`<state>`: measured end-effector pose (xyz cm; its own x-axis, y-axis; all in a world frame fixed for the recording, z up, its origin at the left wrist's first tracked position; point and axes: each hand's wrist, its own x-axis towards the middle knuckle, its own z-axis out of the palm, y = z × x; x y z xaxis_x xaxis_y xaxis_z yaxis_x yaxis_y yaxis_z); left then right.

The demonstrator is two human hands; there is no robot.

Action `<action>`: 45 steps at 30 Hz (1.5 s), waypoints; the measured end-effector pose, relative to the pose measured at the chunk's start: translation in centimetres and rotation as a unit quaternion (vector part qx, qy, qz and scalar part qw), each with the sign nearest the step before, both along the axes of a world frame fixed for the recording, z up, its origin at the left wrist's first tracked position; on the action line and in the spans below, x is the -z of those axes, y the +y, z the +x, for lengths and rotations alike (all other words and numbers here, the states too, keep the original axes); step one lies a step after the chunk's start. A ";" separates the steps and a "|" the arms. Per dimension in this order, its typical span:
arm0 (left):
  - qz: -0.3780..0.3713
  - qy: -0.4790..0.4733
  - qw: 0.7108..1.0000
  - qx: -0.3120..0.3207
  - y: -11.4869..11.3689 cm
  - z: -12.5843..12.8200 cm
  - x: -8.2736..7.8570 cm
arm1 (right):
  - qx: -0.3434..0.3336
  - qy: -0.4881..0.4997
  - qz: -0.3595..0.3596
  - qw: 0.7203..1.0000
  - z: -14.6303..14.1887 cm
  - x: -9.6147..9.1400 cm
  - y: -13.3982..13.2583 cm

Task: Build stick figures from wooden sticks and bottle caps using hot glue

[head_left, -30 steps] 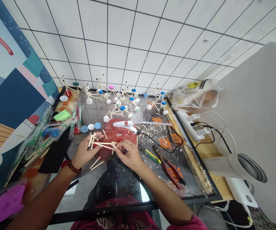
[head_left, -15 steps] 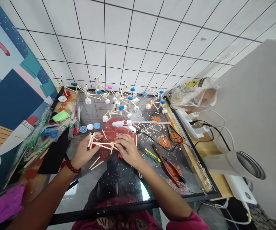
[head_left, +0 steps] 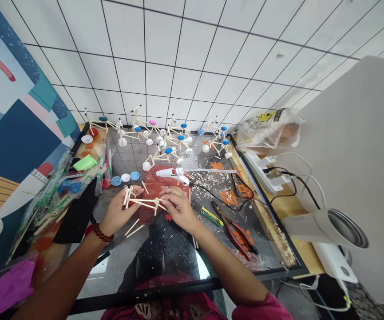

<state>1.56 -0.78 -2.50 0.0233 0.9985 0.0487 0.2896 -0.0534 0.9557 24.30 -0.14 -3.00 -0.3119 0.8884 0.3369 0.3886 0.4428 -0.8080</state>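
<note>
nearest on the glass table (head_left: 178, 266), two loose sticks (head_left: 133, 228) were seen just below the left hand (head_left: 116, 212), with red-handled pliers (head_left: 236, 232) laid off to the right. a small stick frame (head_left: 143, 203) was gripped over the table between both hands, its left end clasped by the left hand and its right end pinched by the right hand (head_left: 178, 209). beyond, a white glue gun (head_left: 172, 173) and three bottle caps (head_left: 125, 177) were laid, and finished stick models (head_left: 165, 142) were lined by the tiled wall (head_left: 192, 58).

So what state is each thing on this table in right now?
stick frame, held between both hands
left hand, closed on its left end
right hand, pinching its right end
glue gun, lying down, unheld
pliers, lying flat, unheld
power strip, cable plugged in
</note>
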 end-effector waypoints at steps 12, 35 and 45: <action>0.007 -0.037 0.999 0.014 0.6 -0.7 1.3 | 0.027 0.009 0.029 0.999 0.3 -1.2 -1.1; -0.035 -0.065 0.997 0.004 1.0 -1.1 1.5 | 0.050 0.000 0.033 0.998 1.9 0.0 -0.8; -0.018 -0.051 0.998 0.010 0.9 -1.2 1.4 | 0.062 -0.038 -0.001 0.997 2.8 0.8 -0.7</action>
